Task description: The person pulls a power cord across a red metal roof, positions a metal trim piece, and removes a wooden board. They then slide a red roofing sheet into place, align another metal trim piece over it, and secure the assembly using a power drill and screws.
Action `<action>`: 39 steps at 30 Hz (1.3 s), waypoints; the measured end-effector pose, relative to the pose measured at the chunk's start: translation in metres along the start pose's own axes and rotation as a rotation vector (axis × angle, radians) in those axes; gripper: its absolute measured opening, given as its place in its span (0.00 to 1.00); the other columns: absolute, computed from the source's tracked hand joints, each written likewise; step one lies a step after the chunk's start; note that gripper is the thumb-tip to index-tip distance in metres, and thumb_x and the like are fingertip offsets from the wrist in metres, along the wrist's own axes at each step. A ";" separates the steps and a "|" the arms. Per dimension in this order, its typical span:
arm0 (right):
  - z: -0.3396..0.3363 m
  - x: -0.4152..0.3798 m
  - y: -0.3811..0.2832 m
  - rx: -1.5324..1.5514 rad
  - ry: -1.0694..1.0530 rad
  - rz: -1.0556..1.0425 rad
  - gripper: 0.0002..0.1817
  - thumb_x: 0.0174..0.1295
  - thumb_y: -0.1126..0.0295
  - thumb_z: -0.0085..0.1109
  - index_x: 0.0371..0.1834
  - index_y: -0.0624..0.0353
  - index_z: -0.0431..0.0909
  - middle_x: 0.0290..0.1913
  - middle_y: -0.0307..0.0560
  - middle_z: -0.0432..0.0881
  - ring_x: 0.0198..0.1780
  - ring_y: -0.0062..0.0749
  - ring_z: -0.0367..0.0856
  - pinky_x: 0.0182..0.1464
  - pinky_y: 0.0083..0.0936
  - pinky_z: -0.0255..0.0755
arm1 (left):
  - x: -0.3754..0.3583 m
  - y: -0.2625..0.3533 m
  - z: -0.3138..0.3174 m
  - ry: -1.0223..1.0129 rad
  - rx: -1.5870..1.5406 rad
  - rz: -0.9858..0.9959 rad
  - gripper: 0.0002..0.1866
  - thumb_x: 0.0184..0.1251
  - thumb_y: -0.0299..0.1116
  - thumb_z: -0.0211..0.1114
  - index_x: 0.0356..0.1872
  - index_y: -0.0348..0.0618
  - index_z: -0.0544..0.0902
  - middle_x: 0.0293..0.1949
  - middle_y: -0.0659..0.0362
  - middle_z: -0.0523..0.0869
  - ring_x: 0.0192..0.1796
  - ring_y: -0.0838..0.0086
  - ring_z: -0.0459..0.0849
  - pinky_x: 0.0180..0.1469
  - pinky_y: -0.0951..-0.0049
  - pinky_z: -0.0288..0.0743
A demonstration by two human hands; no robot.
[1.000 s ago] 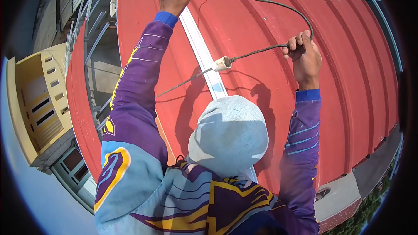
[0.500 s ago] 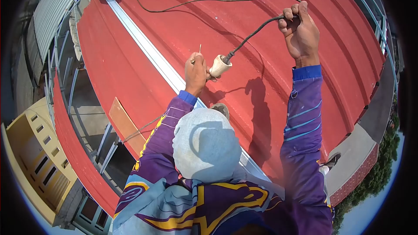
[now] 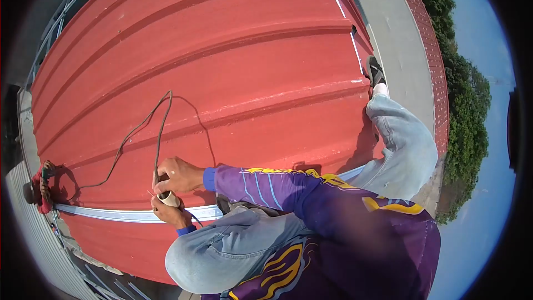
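My left hand (image 3: 171, 215) is closed around a cream-coloured cord connector (image 3: 170, 199), low over the metal strip. A thin pointed piece (image 3: 150, 193) sticks out beside its fingers, too small to name. Just above, my right hand (image 3: 180, 174) has its fingers closed on the dark cord (image 3: 159, 139) where it runs into the connector. From there the cord rises in a loop over the red sheeting and runs left towards a co-worker. My right hand partly hides the cord end.
I am on a ribbed red metal roof (image 3: 222, 61). A long silvery strip (image 3: 122, 214) crosses it below my hands. At the far left crouches a co-worker (image 3: 43, 189) in red sleeves. My foot (image 3: 376, 70) rests by the roof's right edge, with a lower grey roof (image 3: 397, 50) beyond.
The view has turned sharply. My right hand has come down from holding the cord stretched out to the connector, beside my left hand. The left hand keeps its hold on the connector.
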State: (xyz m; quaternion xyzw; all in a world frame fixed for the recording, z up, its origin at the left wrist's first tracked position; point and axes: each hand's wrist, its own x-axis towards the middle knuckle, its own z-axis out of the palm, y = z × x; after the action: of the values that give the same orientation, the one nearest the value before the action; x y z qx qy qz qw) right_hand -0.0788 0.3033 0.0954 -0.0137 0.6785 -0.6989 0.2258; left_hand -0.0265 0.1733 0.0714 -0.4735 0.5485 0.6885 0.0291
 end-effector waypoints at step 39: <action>-0.417 -0.215 -0.082 -0.845 0.442 0.745 0.28 0.60 0.55 0.59 0.62 0.53 0.70 0.47 0.59 0.83 0.53 0.56 0.80 0.51 0.51 0.76 | -0.168 -0.133 0.240 -0.107 0.745 0.032 0.20 0.73 0.40 0.46 0.36 0.31 0.78 0.22 0.49 0.80 0.17 0.65 0.76 0.17 0.63 0.70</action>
State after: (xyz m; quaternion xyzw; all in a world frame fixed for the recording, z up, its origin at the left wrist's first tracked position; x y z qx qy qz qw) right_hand -0.0461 0.7656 0.2025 0.2817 0.8874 -0.2290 0.2841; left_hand -0.0084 0.4947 0.0773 -0.3849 0.7666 0.4658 0.2173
